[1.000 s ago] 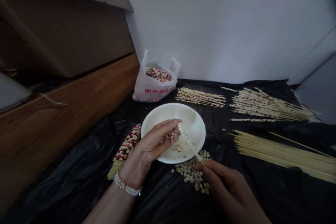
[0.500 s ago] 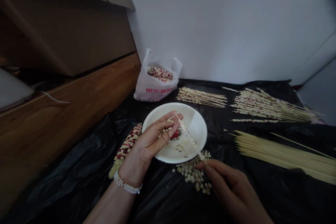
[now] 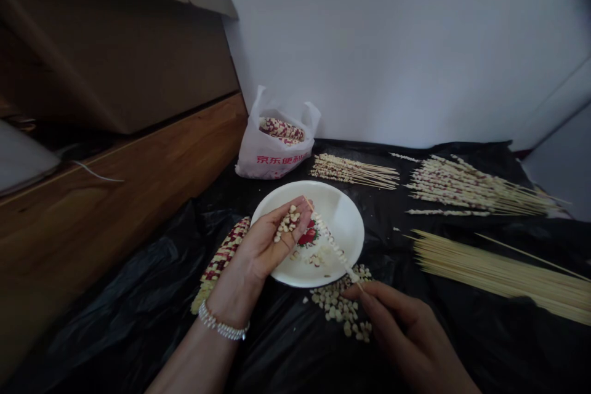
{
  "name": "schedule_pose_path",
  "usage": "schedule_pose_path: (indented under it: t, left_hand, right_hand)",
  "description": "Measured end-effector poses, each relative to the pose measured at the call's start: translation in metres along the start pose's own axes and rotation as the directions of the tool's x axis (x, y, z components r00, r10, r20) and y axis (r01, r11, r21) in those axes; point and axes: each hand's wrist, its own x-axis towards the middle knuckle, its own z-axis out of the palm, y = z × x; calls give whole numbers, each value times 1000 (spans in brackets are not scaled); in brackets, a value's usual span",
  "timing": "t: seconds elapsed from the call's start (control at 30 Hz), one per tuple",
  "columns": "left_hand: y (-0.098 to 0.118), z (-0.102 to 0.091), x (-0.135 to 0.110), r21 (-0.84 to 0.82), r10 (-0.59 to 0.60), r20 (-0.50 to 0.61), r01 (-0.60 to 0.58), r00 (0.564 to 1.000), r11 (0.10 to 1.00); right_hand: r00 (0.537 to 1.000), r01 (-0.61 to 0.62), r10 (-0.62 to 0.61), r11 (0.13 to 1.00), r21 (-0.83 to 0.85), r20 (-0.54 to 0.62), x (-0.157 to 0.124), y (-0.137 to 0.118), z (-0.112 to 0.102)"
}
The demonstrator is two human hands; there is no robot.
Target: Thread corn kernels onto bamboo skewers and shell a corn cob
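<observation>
Left hand's fingers have opened and lowered since the earlier frame, exposing the kernels they carry. Site: a white wall (image 3: 392, 43) and a wooden panel (image 3: 115, 197) border a black plastic sheet (image 3: 138, 326). On the sheet stand a white plastic bag (image 3: 270, 163) holding a corn cob (image 3: 281, 129), a bundle of bare bamboo skewers (image 3: 501, 274) and two groups of kernel-threaded skewers (image 3: 475, 192). A white plate (image 3: 346, 258) with a red floral centre sits mid-sheet. A second corn cob (image 3: 221, 261) lies just beside the left hand (image 3: 253, 249), which is cupped above the plate with corn kernels (image 3: 287, 223) on its fingers. The right hand (image 3: 406, 332) pinches the lower end of a part-threaded bamboo skewer (image 3: 330, 240) that slants across the plate. Loose kernels (image 3: 335, 305) lie below the plate's rim. A beaded bracelet (image 3: 221, 328) circles the left wrist.
</observation>
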Motion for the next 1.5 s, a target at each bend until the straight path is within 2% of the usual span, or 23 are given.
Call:
schedule_pose_path:
  t: [0.17,0.4,0.63,0.97,1.17,1.37,1.5]
  left_hand:
    - [0,-1,-2,35,32,13,-33,999,999]
    - [0,-1,0,56,130,-35,-128,991,990]
    - [-1,0,1,50,143,-39,-141,989,989]
    - [-1,0,0,0,91,-44,-91,995,996]
    - [0,0,1,-28,66,-66,-68,996,997]
    - [-2,1,0,7,58,-57,-57,997,998]
    - [-3,2,-3,26,44,-40,-43,998,999]
  right_hand:
    - [994,-57,59,998,-31,87,0,0,0]
    - [979,-113,112,994,-5,169,0,-2,1]
    - [979,-140,135,990,23,154,0,-2,0]
    - [991,-105,97,991,87,88,1,-2,2]
    - [990,-114,109,991,64,87,1,-2,3]
    - [987,-52,51,999,4,149,-1,3,1]
    - [992,-20,24,999,-32,121,-1,3,2]
